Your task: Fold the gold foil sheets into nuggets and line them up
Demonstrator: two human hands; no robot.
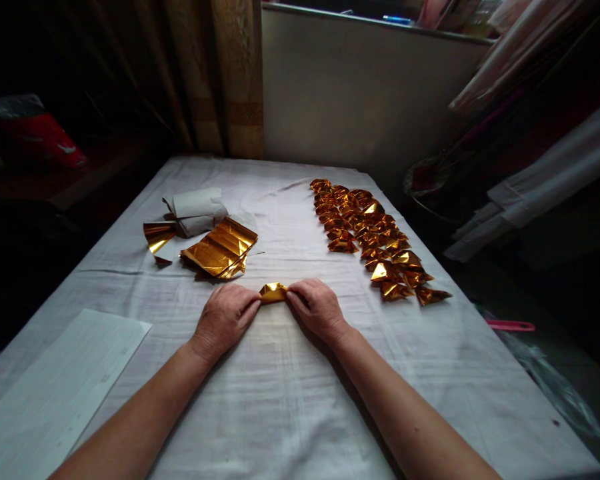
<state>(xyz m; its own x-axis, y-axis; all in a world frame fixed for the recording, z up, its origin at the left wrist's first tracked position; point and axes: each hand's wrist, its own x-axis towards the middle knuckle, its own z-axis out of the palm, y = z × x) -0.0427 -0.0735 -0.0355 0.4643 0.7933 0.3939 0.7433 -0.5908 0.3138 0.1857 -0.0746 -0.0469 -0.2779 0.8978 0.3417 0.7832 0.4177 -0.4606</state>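
Observation:
A small folded piece of gold foil paper [273, 292] lies on the white cloth at the middle of the table. My left hand [225, 317] pinches its left end and my right hand [316, 308] pinches its right end, fingers pressed together on it. A stack of flat gold foil sheets [221, 248] sits to the far left of my hands. Several finished folded gold pieces [373, 237] lie in rows to the right.
The table is covered with a white cloth [290, 400]. A folded grey-white cloth [195, 210] and a loose gold sheet [158, 237] lie at the far left. A lined white paper [55, 393] lies at the near left. A curtain and wall stand behind.

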